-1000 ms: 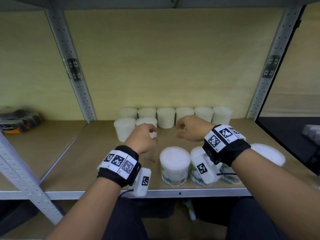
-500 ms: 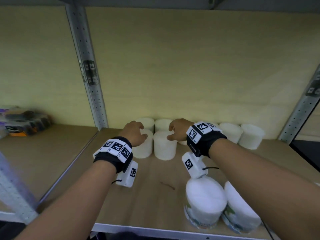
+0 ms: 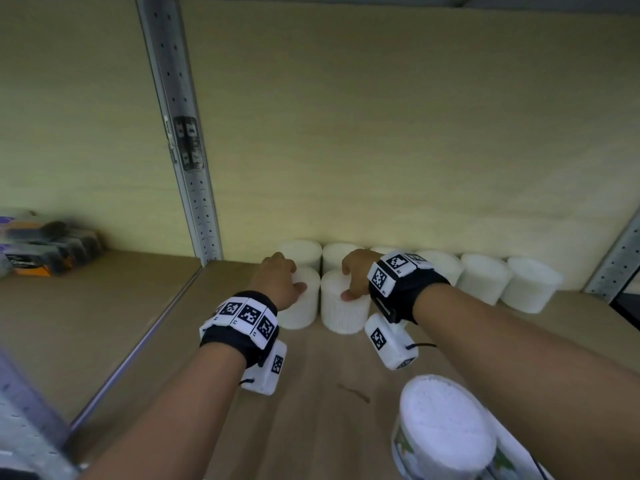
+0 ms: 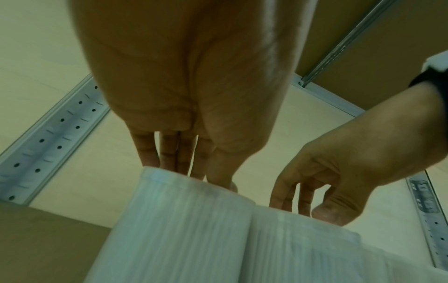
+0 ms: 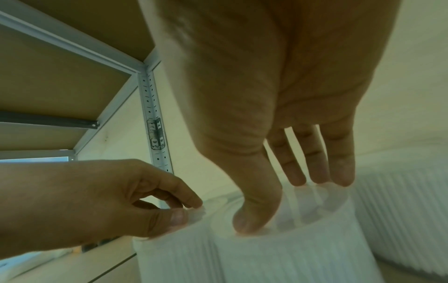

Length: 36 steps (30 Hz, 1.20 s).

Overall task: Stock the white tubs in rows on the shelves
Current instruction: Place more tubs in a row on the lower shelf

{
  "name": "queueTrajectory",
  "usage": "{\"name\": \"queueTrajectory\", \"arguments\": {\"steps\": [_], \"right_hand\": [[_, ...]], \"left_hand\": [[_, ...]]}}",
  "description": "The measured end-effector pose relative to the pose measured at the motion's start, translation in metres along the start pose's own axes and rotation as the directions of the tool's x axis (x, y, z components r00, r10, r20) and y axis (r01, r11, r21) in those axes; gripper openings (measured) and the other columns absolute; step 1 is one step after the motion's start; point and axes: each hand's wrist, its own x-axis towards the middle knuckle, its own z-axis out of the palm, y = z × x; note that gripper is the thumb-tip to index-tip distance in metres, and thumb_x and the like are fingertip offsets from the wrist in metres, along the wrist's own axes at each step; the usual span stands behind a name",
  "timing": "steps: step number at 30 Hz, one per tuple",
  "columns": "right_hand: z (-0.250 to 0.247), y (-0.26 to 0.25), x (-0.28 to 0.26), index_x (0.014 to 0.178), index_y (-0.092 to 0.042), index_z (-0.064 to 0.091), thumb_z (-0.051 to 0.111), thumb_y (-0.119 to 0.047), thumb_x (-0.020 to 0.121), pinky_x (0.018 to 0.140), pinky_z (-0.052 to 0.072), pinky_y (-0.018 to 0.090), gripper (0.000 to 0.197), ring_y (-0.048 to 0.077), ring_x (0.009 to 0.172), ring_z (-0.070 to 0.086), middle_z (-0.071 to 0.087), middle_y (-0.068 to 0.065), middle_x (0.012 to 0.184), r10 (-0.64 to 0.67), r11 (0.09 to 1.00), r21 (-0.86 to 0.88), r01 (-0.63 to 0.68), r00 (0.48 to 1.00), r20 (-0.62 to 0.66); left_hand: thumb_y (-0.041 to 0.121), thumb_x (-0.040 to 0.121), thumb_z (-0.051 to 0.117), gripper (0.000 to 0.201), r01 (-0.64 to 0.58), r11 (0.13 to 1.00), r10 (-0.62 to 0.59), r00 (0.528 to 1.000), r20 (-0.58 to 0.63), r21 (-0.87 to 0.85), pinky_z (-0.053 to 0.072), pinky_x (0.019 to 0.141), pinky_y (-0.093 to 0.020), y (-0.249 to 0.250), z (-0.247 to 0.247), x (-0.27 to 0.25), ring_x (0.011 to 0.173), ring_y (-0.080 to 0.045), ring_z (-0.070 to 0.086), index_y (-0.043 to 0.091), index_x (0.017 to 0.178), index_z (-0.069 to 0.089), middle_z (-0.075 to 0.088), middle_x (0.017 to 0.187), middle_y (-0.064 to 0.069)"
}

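Head view: back row of white tubs (image 3: 481, 282) against the rear wall at 12 o'clock, six tops visible, one partly hidden behind the right wrist. Second row just started: two front tubs, touching or nearly so. Left hand (image 3: 278, 284) on the left front tub (image 3: 301, 308), right hand (image 3: 356, 277) on the right front tub (image 3: 343, 311). Unplaced stock at 5 o'clock near the shelf (image 3: 311, 427) edge: one labelled tub (image 3: 446, 431) clear, a second only partly in frame. Judgement: row one done, row two two tubs in, most left. Dark packs (image 3: 48, 249) at 9 o'clock on the next bay.

Left wrist view: left grip clamped over the tub rim, fingers (image 4: 169, 151) behind it and thumb at the front. Two tubs side by side.

Right wrist view: right grip clamped on its tub, thumb (image 5: 252, 216) on the near rim, fingers (image 5: 315, 162) over the far rim. Two front tubs, back row tubs at 3 o'clock, blurred, uncountable.
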Motion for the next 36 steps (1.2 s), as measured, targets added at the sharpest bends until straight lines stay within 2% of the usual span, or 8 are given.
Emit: {"name": "queueTrajectory", "arguments": {"steps": [6,10,16,21,26,30,33,36], "right_hand": [[-0.002,-0.002,-0.005,0.139,-0.004,0.043,0.060,-0.042,0.089,0.106,0.040,0.030,0.065,0.025,0.130,0.049,0.048,0.011,0.142,0.004,1.000,0.004,-0.005,1.000,0.023],[-0.007,-0.001,-0.012,0.141,-0.003,0.045,0.065,-0.012,0.085,0.104,0.044,0.034,0.060,0.029,0.129,0.051,0.048,0.014,0.144,-0.062,0.998,0.012,0.062,0.998,0.020],[-0.010,-0.002,-0.022,0.145,-0.016,0.040,0.048,0.005,0.090,0.084,0.042,0.023,0.060,0.025,0.127,0.050,0.042,0.008,0.147,-0.150,0.987,0.061,0.149,0.989,0.000],[-0.006,-0.005,-0.019,0.136,-0.007,0.052,0.049,-0.002,0.090,0.068,0.044,0.021,0.046,0.023,0.109,0.058,0.052,0.011,0.137,-0.099,0.987,0.121,0.109,0.992,-0.082],[0.000,-0.009,-0.014,0.127,-0.002,0.055,0.055,-0.041,0.092,0.094,0.045,0.031,0.053,0.027,0.118,0.056,0.057,0.013,0.130,-0.013,1.000,0.020,0.015,0.995,-0.098],[0.004,-0.008,-0.012,0.109,-0.003,0.056,0.056,-0.046,0.090,0.075,0.037,0.028,0.046,0.020,0.091,0.048,0.060,0.014,0.124,-0.044,0.999,-0.018,0.042,0.995,-0.090],[0.007,-0.009,-0.009,0.093,-0.009,0.043,0.055,-0.046,0.090,0.075,0.034,0.028,0.040,0.026,0.104,0.054,0.060,0.015,0.123,-0.041,0.998,-0.051,0.035,0.993,-0.111],[0.006,-0.011,-0.013,0.100,-0.006,0.050,0.055,-0.044,0.091,0.077,0.036,0.029,0.040,0.028,0.117,0.054,0.058,0.014,0.126,-0.055,0.997,-0.060,0.049,0.993,-0.103]], "left_hand": [[0.036,0.092,0.056,0.051,-0.011,1.000,0.011,1.000,-0.008,0.010,0.036,0.103,-0.032,0.000,0.000,0.000,0.126,-0.025,0.042,0.009,0.134,0.048,0.043,0.134,-0.011],[0.036,0.092,0.055,0.050,-0.011,1.000,0.011,1.000,-0.017,0.016,0.036,0.103,-0.031,0.000,0.001,0.000,0.125,-0.025,0.042,0.009,0.133,0.048,0.043,0.133,-0.010],[0.035,0.091,0.056,0.048,-0.011,1.000,0.012,0.999,-0.032,0.010,0.037,0.103,-0.032,-0.001,0.002,0.001,0.123,-0.025,0.043,0.009,0.131,0.050,0.045,0.132,-0.010],[0.034,0.092,0.056,0.048,-0.014,1.000,0.014,0.999,-0.030,0.014,0.036,0.104,-0.033,0.000,0.003,0.001,0.124,-0.026,0.042,0.008,0.131,0.049,0.044,0.133,-0.011],[0.034,0.092,0.056,0.048,-0.011,1.000,0.011,0.999,-0.031,0.005,0.037,0.105,-0.034,-0.001,0.003,0.001,0.124,-0.026,0.042,0.009,0.132,0.049,0.044,0.133,-0.010],[0.034,0.092,0.056,0.047,-0.011,1.000,0.011,0.999,-0.033,0.000,0.036,0.104,-0.033,-0.002,0.004,0.001,0.124,-0.026,0.042,0.009,0.131,0.049,0.044,0.132,-0.010],[0.034,0.092,0.056,0.047,-0.015,1.000,0.015,0.999,-0.039,-0.001,0.036,0.104,-0.032,-0.002,0.004,0.000,0.124,-0.026,0.042,0.008,0.131,0.050,0.044,0.132,-0.011],[0.033,0.092,0.056,0.047,-0.016,1.000,0.016,0.999,-0.042,0.004,0.036,0.103,-0.032,-0.001,0.004,0.000,0.123,-0.026,0.043,0.008,0.131,0.050,0.045,0.131,-0.011]]}}
